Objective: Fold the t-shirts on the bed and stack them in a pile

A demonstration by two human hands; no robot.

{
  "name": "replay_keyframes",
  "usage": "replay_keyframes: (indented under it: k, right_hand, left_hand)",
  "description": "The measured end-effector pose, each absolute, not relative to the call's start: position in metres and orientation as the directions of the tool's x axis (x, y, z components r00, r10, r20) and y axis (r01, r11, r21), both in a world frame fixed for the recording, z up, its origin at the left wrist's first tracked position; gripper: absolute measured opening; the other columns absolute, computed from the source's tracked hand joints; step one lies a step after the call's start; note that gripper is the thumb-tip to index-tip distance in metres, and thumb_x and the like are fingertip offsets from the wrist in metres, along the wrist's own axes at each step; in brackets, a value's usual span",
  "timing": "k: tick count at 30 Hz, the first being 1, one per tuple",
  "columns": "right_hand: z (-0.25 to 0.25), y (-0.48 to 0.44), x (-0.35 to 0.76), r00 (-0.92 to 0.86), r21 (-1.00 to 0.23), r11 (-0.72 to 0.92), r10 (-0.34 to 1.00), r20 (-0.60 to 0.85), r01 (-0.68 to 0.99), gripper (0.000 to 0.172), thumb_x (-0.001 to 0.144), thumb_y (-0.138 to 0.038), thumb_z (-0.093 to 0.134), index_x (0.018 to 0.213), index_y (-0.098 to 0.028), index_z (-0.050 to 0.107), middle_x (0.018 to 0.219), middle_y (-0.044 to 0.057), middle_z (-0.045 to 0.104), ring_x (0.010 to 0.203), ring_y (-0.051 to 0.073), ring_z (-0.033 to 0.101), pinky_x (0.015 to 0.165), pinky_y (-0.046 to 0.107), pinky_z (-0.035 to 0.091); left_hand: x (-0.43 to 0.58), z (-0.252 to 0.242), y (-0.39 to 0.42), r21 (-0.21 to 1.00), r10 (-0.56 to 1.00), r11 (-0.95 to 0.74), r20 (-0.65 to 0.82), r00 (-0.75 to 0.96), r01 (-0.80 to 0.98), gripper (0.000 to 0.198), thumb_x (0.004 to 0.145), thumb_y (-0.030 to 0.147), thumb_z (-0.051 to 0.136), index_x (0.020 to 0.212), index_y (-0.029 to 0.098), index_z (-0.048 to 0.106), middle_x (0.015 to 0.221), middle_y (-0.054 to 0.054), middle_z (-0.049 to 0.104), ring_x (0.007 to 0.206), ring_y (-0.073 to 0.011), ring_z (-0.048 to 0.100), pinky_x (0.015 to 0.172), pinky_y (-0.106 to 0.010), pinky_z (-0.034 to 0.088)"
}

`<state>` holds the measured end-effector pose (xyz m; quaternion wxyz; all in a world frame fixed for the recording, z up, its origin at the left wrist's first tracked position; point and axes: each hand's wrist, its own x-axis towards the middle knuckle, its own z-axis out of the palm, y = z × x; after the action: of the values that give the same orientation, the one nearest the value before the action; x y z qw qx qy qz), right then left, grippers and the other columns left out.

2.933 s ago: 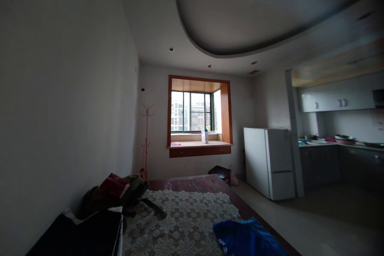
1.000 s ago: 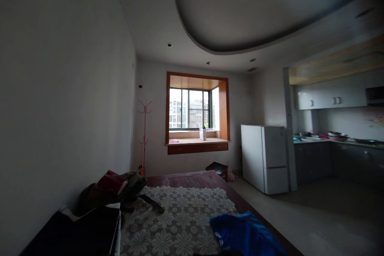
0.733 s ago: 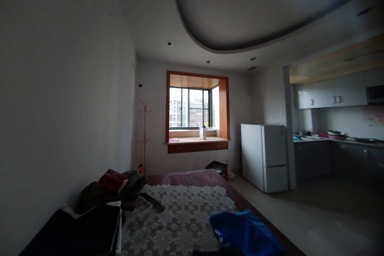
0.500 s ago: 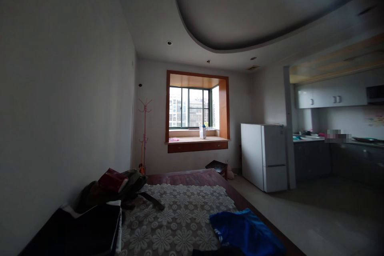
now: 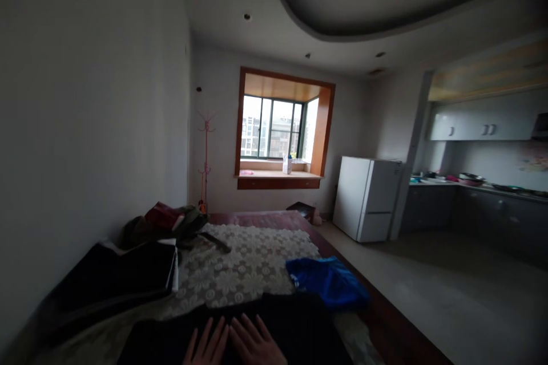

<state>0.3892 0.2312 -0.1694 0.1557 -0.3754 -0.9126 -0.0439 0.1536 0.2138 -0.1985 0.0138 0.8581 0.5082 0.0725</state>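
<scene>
Both hands rest side by side on a black cloth (image 5: 295, 325), perhaps a garment, spread over the near part of a table. My left hand (image 5: 208, 345) lies flat with its fingers stretched out. Beside it my right hand (image 5: 254, 342) is flat too, fingers a little apart and pointing up and left. Just beyond the cloth, to the right, sits a folded blue garment (image 5: 329, 282). A flower-patterned lace tablecloth (image 5: 240, 265) shows under these things.
At left by the wall lie a black bag-like item (image 5: 115, 274) and a dark bag (image 5: 197, 225) topped by a red item (image 5: 165, 214). The dark red table edge (image 5: 398, 325) runs along the right. Farther off stand a white fridge (image 5: 363, 199) and a pink coat rack (image 5: 206, 154).
My view has tipped downward. Both hands and most of the black cloth have come into sight at the bottom, where only a dark sliver showed before.
</scene>
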Motion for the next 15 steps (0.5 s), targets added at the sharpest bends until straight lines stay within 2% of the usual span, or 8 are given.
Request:
replay_keyframes:
  k: [2,3,5,7,11,15]
  right_hand:
    - [-0.183,0.216,0.388,-0.666,-0.144,0.696,0.716,0.211,0.703,0.067,0.110,-0.062,0.048,0.172,-0.038,0.038,0.176,0.003,0.042,0.160,0.035,0.041,0.127,0.061,0.042]
    - [-0.187,0.210,0.388,-0.656,-0.205,0.673,0.739,0.152,0.711,0.072,0.111,-0.063,0.042,0.176,-0.033,0.030,0.178,0.004,0.035,0.164,0.035,0.034,0.132,0.062,0.035]
    - [-0.189,0.203,0.384,-0.637,-0.290,0.628,0.768,0.076,0.722,0.076,0.112,-0.064,0.037,0.177,-0.026,0.025,0.181,0.006,0.026,0.168,0.034,0.023,0.136,0.063,0.022]
    - [-0.187,0.201,0.381,-0.631,-0.324,0.610,0.774,0.049,0.723,0.077,0.112,-0.065,0.038,0.177,-0.026,0.025,0.181,0.006,0.023,0.170,0.032,0.017,0.138,0.062,0.017]
    - [-0.179,0.206,0.386,-0.618,-0.291,0.595,0.786,0.016,0.749,0.077,0.111,-0.067,0.040,0.176,-0.027,0.029,0.182,0.003,0.021,0.170,0.030,0.016,0.138,0.060,0.015]
    - [-0.184,0.215,0.436,-0.485,-0.173,0.480,0.874,0.014,0.860,0.074,0.112,-0.066,0.032,0.175,-0.026,0.034,0.182,0.003,0.021,0.170,0.028,0.017,0.138,0.058,0.017]
  left_hand:
    - [0.157,-0.198,0.201,0.144,0.903,-0.430,0.052,0.427,0.891,0.060,0.110,0.043,0.041,0.170,0.035,0.041,0.178,-0.004,0.036,0.166,-0.0354,0.032,0.135,-0.065,0.031]
    - [0.159,-0.196,0.196,0.155,0.912,-0.407,0.024,0.409,0.900,0.063,0.110,0.043,0.038,0.172,0.031,0.037,0.178,-0.003,0.033,0.167,-0.0355,0.029,0.137,-0.066,0.026]
    - [0.161,-0.192,0.189,0.166,0.917,-0.395,0.020,0.398,0.903,0.065,0.110,0.044,0.038,0.172,0.027,0.034,0.179,-0.003,0.029,0.169,-0.0346,0.025,0.138,-0.065,0.024]
    - [0.161,-0.188,0.188,0.177,0.913,-0.407,0.041,0.406,0.896,0.066,0.110,0.048,0.039,0.172,0.026,0.034,0.179,-0.003,0.029,0.169,-0.0337,0.025,0.138,-0.064,0.025]
    - [0.147,-0.186,0.190,0.197,0.906,-0.422,0.067,0.417,0.885,0.068,0.111,0.059,0.039,0.171,0.030,0.035,0.178,-0.003,0.030,0.168,-0.0325,0.027,0.138,-0.063,0.026]
    - [0.101,-0.187,0.189,0.170,0.955,-0.298,0.064,0.291,0.939,0.067,0.111,0.058,0.037,0.171,0.029,0.036,0.178,-0.004,0.032,0.168,-0.0321,0.028,0.137,-0.063,0.027]
